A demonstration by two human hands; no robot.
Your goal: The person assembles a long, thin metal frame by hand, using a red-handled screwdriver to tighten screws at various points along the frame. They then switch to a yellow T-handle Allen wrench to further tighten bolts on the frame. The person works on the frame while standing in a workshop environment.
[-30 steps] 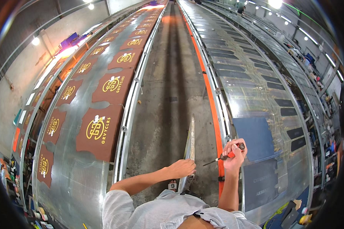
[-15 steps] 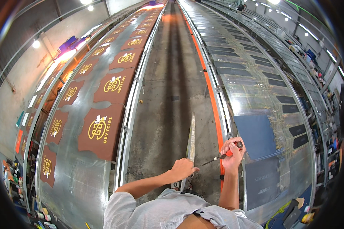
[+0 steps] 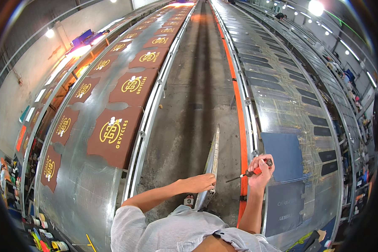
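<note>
I have my right hand (image 3: 260,170) closed firmly round the screwdriver (image 3: 250,172), its shaft pointing left at the frame (image 3: 216,155), with clear air between tip and rim. My left hand (image 3: 199,183) has its fingers curled at the near part of the frame's upper edge; whether they pinch it, I cannot tell. The frame stands on edge in the aisle (image 3: 176,143), just ahead of my body. I see more room on its left, towards the rail (image 3: 143,133), than on its right, where the orange strip (image 3: 238,103) runs close by my right hand. Bare concrete stretches far ahead. Brown panels (image 3: 97,140) carry yellow emblems and capital lettering; the dark sheet (image 3: 285,210) bears faint grey lettering.
</note>
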